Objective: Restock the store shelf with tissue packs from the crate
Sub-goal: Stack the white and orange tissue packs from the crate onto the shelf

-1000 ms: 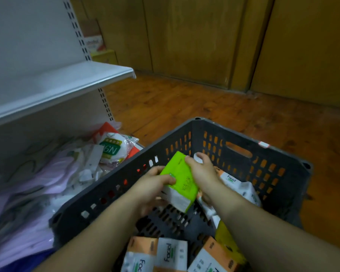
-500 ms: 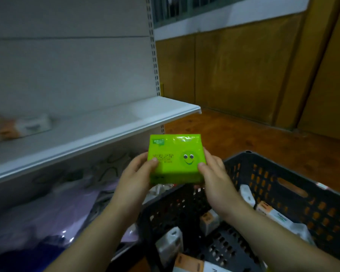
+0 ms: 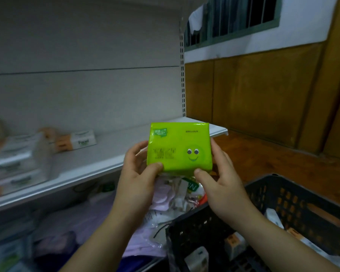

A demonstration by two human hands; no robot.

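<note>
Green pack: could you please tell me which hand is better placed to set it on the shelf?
Probably the left. Both hands grip the green pack, but the left hand is on the shelf side; the right hand is toward the crate.

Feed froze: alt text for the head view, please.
The left hand and right hand hold a lime-green smiley-face tissue pack before a white store shelf. Orange-and-white Facial tissue packs lie on it at left; a dark plastic crate sits lower right.
</note>
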